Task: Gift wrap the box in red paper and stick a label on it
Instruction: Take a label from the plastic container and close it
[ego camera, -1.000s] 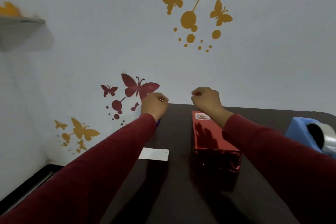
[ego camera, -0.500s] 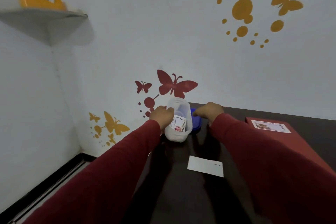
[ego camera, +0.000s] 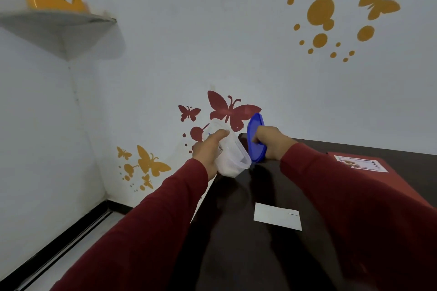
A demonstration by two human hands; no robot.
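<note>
While the left hand (ego camera: 208, 151) curls around a translucent plastic tub (ego camera: 230, 157), tipped so its mouth faces right, the right hand (ego camera: 272, 143) grips a blue lid (ego camera: 256, 137) held on edge just beside that mouth; lid and tub are apart.

Contents of tub: pale matter low inside, possibly small labels or stickers, though the blur leaves this uncertain. A printed tag on the tub's wall sits partly under the left fingers.

Task item: red-wrapped box (ego camera: 378, 186), lying near the right edge of the dark table (ego camera: 236, 255), partly behind the right sleeve. A white label (ego camera: 360, 163) with a printed picture is stuck on its top face, at the far end.

Step in hand, as judged: wrapping and labelling look done; this appears to be tidying up, closing the tub. The next move would call for squaring the lid to the rim and pressing it down all round, with the left hand bracing the tub upright.

Other items: white paper slip (ego camera: 277, 218), flat on the table towards its near left part, likely label backing. Corner shelf (ego camera: 59, 28) on the wall carries a yellow object (ego camera: 50, 1).
</note>
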